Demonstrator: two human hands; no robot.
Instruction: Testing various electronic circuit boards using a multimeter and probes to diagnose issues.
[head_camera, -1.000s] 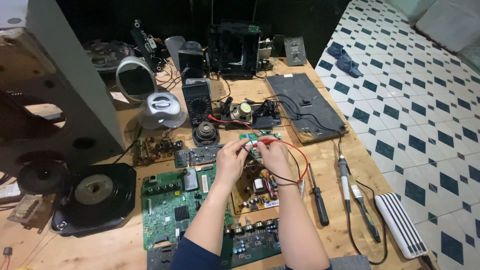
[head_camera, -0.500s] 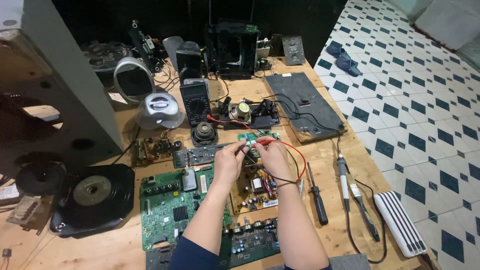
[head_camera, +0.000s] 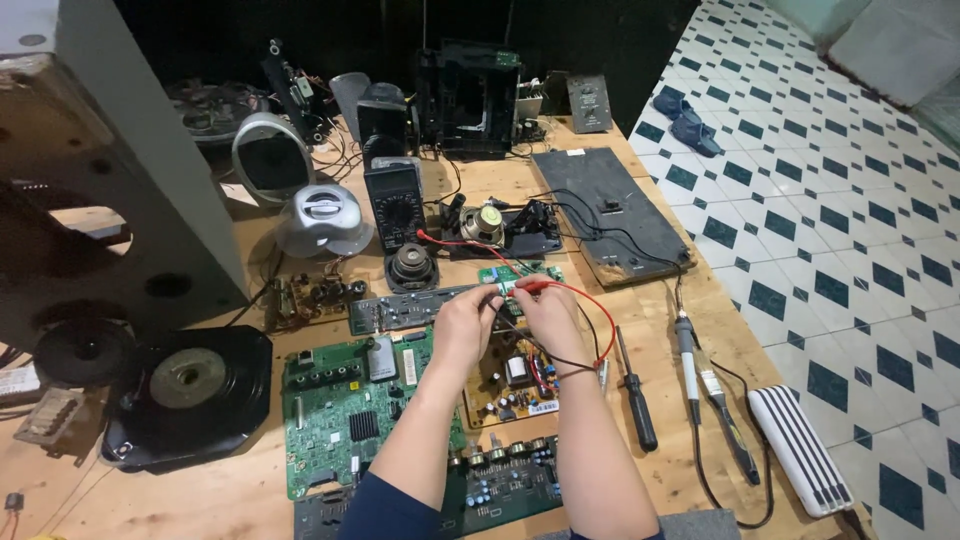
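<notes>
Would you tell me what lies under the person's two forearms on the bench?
Under the left hand and right hand lie a large green circuit board, a tan circuit board and a dark board with capacitors. The forearms hide parts of each.

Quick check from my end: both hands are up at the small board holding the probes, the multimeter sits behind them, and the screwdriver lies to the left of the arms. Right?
Not quite. In the head view the screwdriver lies to the right of the arms, near the soldering iron. The rest holds: the left hand and right hand hold probes at the small board, with the multimeter behind them.
</notes>
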